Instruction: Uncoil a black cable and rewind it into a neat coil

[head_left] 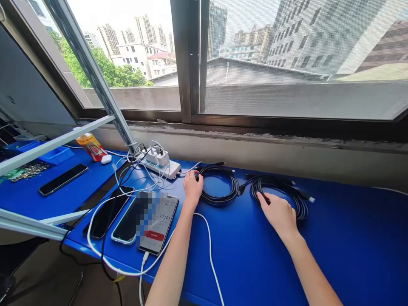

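Black cable coils [235, 187] side by side on a blue surface [344, 250]

From the head view, both coils lie toward the window side of the surface. The left hand [193, 187] is closed on the outer edge of the left coil; the right hand [282, 216] pinches the near left side of the right coil [301, 208] between thumb and fingers.

Left of them are three phones, one with a lit screen [162, 225], and a white power strip [174, 168] amid tangled wires. A white cable [210, 250] trails over the near edge. Across a gap, another blue surface [19, 197] bears a black phone [63, 179] and an orange carton [92, 145].

A grey metal frame [92, 80] slants before the dark-framed window [186, 63], its right pane meshed; buildings and trees stand outside.
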A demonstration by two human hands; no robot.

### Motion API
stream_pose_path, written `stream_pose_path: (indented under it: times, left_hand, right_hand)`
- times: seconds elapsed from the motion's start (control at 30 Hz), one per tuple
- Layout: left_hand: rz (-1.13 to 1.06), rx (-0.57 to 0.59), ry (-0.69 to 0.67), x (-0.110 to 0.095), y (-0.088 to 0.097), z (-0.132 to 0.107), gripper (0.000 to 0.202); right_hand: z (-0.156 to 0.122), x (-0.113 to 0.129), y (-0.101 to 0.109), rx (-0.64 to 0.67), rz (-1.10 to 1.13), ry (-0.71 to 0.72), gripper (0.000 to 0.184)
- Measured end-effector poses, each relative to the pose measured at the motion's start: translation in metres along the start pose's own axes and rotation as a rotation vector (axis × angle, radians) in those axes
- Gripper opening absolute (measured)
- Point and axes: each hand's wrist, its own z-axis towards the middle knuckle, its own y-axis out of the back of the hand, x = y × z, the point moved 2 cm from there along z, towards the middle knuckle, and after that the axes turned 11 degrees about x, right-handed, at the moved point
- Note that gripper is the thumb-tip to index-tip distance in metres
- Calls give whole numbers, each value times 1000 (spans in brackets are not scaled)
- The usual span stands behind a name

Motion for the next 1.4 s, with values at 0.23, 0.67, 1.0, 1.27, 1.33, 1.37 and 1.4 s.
stream_pose_path:
  times: [0.23,0.67,1.0,1.27,1.33,1.37,1.4]
  left_hand:
    - [3,-4,-16,3,-1,4,12]
    - [-31,-72,-38,-2,5,0,11]
    - [-129,-182,-344,-30,3,-26,11]
    - [-128,-55,-608,-48,-8,-47,15]
    - [-115,-14,-644,-51,-7,-51,17]
    - [-108,6,-657,-52,-7,-53,19]
    - [-102,24,-666,-53,-7,-54,20]
  right_hand:
    - [-4,10,14,-45,93,-62,31]
    - [-16,22,34,-466,248,-153,64]
    - [-31,35,38,-733,221,9,73]
    - [-46,47,37,-685,209,219,76]
    - [-46,50,33,-605,228,275,74]
    - [-46,52,30,-554,246,300,73]
    - [-45,53,27,-506,265,319,73]
